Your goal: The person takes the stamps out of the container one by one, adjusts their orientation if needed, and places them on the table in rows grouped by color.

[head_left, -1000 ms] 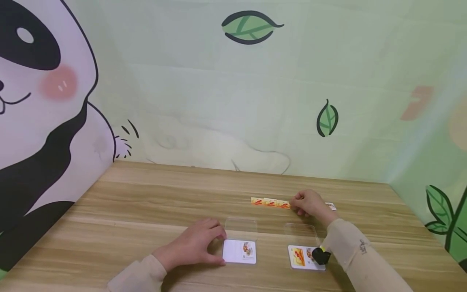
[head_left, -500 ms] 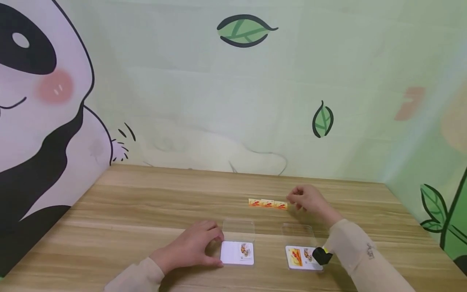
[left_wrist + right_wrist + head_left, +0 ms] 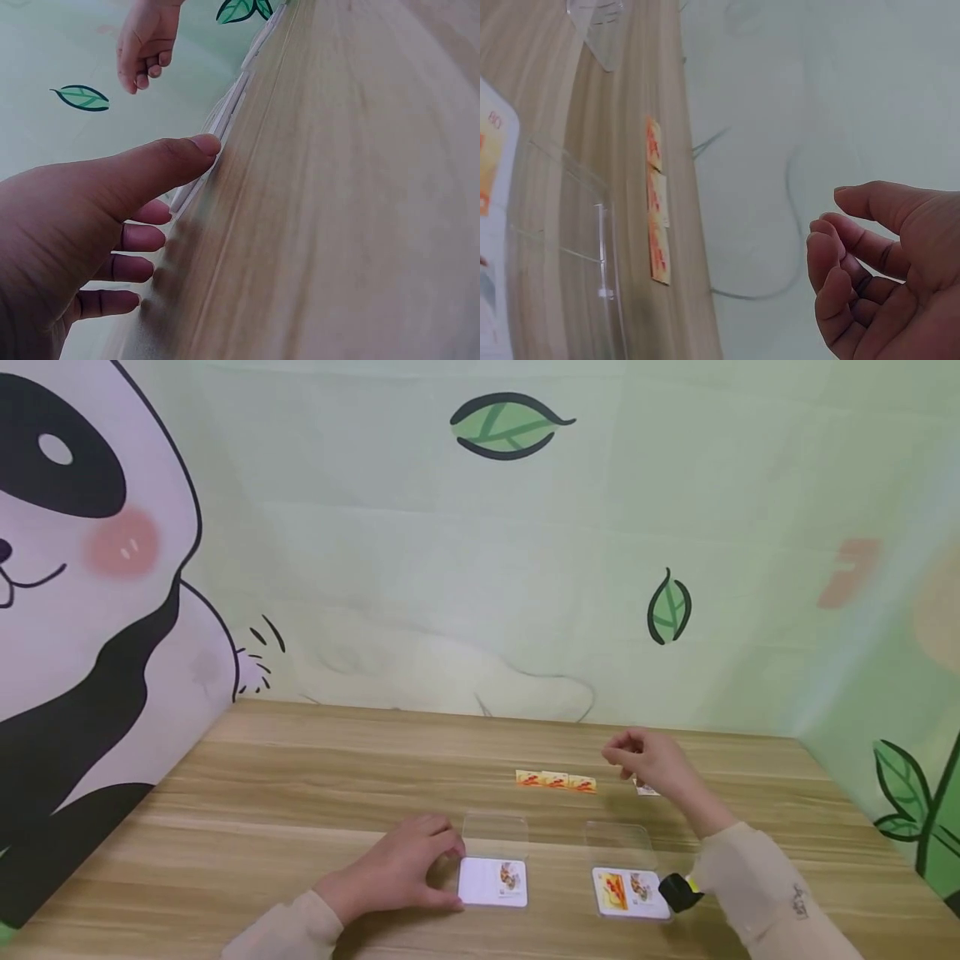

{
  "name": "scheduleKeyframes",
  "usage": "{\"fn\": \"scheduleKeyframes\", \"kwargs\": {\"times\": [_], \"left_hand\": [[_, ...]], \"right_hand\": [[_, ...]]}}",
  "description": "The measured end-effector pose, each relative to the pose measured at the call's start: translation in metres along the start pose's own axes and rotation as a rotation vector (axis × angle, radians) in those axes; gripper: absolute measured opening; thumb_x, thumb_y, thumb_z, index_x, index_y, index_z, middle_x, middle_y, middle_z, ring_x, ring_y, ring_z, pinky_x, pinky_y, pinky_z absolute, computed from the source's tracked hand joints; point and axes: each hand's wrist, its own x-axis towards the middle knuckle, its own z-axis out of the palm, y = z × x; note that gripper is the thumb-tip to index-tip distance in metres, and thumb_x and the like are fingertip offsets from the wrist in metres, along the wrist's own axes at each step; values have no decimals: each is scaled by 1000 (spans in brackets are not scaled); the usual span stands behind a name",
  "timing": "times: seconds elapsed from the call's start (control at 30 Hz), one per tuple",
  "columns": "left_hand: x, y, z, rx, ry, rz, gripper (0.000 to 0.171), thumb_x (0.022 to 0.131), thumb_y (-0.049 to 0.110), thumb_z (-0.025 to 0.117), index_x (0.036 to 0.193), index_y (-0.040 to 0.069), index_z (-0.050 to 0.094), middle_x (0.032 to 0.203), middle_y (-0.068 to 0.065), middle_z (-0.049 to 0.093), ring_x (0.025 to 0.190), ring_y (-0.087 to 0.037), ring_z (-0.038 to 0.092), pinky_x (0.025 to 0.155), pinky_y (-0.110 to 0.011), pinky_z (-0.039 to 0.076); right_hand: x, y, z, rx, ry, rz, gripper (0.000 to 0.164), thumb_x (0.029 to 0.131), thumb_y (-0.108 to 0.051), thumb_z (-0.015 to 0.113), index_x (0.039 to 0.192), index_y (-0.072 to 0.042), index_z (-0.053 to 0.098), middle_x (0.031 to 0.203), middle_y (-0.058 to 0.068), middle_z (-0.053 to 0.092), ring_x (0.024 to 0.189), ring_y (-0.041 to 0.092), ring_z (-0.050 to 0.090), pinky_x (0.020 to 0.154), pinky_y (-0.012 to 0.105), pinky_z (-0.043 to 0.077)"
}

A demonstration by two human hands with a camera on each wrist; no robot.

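My left hand grips the left side of an open, hinged clear plastic case, its thumb at the near corner and forefinger at the far one. Inside that case lies a white card with a small food picture at its right; the transparent lid lies folded back. Above the table, past the right case, my right hand hovers with loosely bent fingers. Between its thumb and forefinger nothing shows in the right wrist view. A row of small yellow-orange picture cards lies left of it, and another small picture card lies partly hidden under it.
A second open case holds a white card with an orange picture and a food picture; its clear lid lies back. A black device sits at the right sleeve. A printed panda-and-leaf backdrop stands behind the wooden table.
My right hand has lifted from the right end of the row of cards and drawn back up and right. The left hand stays at the left case.
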Motion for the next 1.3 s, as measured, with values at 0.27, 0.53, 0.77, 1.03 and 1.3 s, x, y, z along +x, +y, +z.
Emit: {"fn": "scheduleKeyframes", "kwargs": {"times": [0.27, 0.53, 0.77, 1.03, 1.3], "left_hand": [[0, 1, 0, 0, -11, -10, 44, 70, 52, 79, 98, 22, 62, 93, 12, 52, 87, -4, 42, 80, -26, 43], [0, 2, -1, 0, -15, -15, 44, 70, 51, 79, 98, 21, 62, 94, 11, 52, 87, -4, 42, 79, -26, 43], [0, 2, -1, 2, -14, -15, 45, 70, 51, 79, 98, 21, 62, 94, 11, 53, 87, -4, 43, 79, -26, 43], [1, 1, 0, 0, -25, -19, 45, 70, 52, 78, 99, 22, 62, 95, 11, 53, 88, -4, 43, 80, -27, 44], [1, 1, -1, -3, -22, -20, 45, 70, 52, 78, 99, 21, 62, 97, 11, 54, 89, -4, 45, 82, -29, 45]], "right_hand": [[-12, -10, -5, -42, 40, -55, 22, 95, -20, 60, 105, -1, 60, 83, 8, 60, 71, 22, 56, 54, 27, 48], [-25, -25, -1, -83, 53, -105, 22, 93, -20, 62, 105, -2, 61, 89, 11, 64, 72, 18, 57, 57, 25, 47], [-34, -37, 8, -81, 80, -141, 19, 92, -19, 63, 103, -3, 63, 91, 11, 66, 74, 18, 56, 60, 23, 47], [-45, -46, 14, -89, 113, -200, 17, 91, -20, 66, 100, -5, 64, 90, 7, 66, 77, 14, 54, 63, 21, 45], [-53, -51, 20, -73, 76, -246, 13, 90, -17, 67, 97, -7, 65, 86, 4, 67, 75, 12, 57, 63, 21, 48]]}}
